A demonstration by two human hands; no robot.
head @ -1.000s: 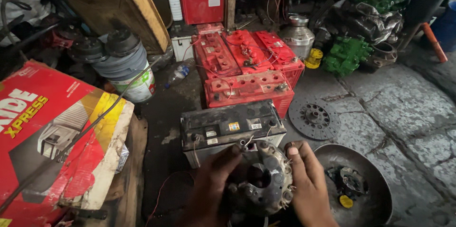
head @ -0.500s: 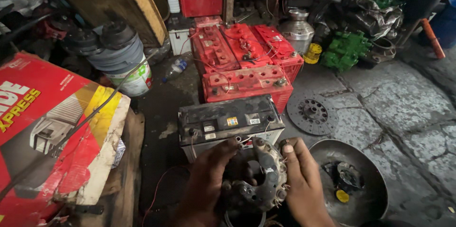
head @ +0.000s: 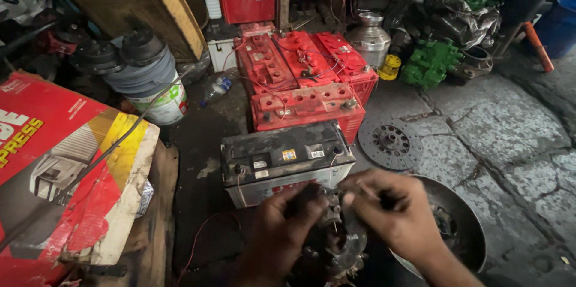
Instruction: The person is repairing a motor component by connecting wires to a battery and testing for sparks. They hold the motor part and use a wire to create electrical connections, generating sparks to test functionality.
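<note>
Both hands are working low in the near centre of the scene on a round, greasy metal assembly (head: 339,245), which looks like an alternator part with wires sprouting from it. The left hand (head: 282,233) is cupping its left side with fingers curled closed around the housing. The right hand (head: 393,215) is pinching something small at the top of the part, thumb and fingertips pressed together; what exactly sits in that grip is too small and blurred to name.

Just beyond the hands a dirty grey-topped car battery (head: 282,161) is sitting on the floor, and farther off a cluster of red batteries (head: 306,83) is wired together. To the right a shallow metal pan (head: 462,227) is holding dark bits, with a clutch disc (head: 390,140) lying flat beyond it. At the near left a torn red and yellow carton (head: 66,167) is leaning.

The assembly is being held in the air close to the grey battery's terminals, so a loose wire end could, in my judgement, brush a post and spark. The part looks oily, so it may be slipping in the left hand and could drop into the pan or onto the stone floor. A small piece released from the pinch could vanish among the clutter.

The lower half of the assembly is cut off by the frame edge, and the right hand is hiding its top.
</note>
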